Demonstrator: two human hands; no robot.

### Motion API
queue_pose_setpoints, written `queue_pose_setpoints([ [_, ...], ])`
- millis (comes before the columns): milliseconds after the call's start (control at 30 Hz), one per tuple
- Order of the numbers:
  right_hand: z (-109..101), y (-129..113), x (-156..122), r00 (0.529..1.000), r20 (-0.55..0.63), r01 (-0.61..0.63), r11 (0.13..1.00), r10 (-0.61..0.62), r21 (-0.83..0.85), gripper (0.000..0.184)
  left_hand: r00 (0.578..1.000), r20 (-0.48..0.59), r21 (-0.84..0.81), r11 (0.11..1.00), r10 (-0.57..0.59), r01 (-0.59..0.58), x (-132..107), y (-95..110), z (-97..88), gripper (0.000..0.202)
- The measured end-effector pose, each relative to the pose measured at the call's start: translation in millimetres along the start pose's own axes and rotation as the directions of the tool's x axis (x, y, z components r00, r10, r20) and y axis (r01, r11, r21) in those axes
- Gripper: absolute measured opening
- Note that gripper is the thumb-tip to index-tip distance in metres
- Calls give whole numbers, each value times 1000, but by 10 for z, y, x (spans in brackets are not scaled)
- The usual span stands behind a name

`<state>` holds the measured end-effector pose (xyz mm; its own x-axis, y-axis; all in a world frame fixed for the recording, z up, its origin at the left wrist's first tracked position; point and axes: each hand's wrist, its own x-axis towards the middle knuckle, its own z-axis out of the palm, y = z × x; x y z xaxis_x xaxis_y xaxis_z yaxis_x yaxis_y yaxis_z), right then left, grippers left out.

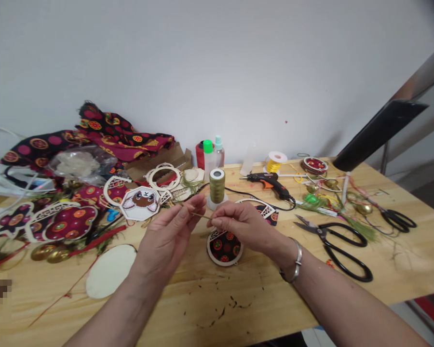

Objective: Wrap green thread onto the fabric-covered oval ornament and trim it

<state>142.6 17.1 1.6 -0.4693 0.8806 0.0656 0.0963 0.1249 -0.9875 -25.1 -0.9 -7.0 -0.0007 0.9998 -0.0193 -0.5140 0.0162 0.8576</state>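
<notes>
Thin strand (201,215): held up on near side of olive thread spool (217,187). Left hand (171,231): thumb and fingers pinched on strand. Right hand (238,220): thumb and forefinger likewise. Nearer than spool, on table (275,299): round fabric-filled ornament (224,251). Right of spool: glue gun (270,180); farther right, black-handled scissors (322,232). Left of spool: lamb-faced panel (141,203). Just behind spool: green-capped bottle (209,161).

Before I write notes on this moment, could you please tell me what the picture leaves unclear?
All in the head view:
Thin strand: its ends, covered by the left hand and the right hand.
Round ornament: its upper right part, behind the right hand.
Red object: much of it, hidden by the green-capped bottle.
Dark scraps: too small to identify.
</notes>
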Motion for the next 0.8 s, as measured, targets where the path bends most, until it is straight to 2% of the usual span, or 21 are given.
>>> queue_pose_setpoints([
  [167, -49, 41, 30, 1000, -22, -10, 1000, 10, -20, 18, 999, 37, -169, 986, 17, -11, 34, 75, -23, 9],
  [233, -64, 68, 41, 1000, -21, -15, 1000, 14, -21, 20, 999, 21, -234, 972, 31, -25, 52, 108, -45, 5],
  [333, -93, 98, 57, 1000, -31, 1, 999, -3, -53, 20, 999, -25, -313, 949, 27, -33, 82, 153, -67, 14],
  [567, -162, 110, 92, 996, -85, -38, 995, 30, -89, 16, 997, -73, -355, 933, 34, -57, 106, 251, -67, 24],
  [800, -180, 67, 99, 987, -129, -104, 989, 91, -100, 13, 1000, 12, -389, 921, 10, -4, 90, 263, -72, 14],
])
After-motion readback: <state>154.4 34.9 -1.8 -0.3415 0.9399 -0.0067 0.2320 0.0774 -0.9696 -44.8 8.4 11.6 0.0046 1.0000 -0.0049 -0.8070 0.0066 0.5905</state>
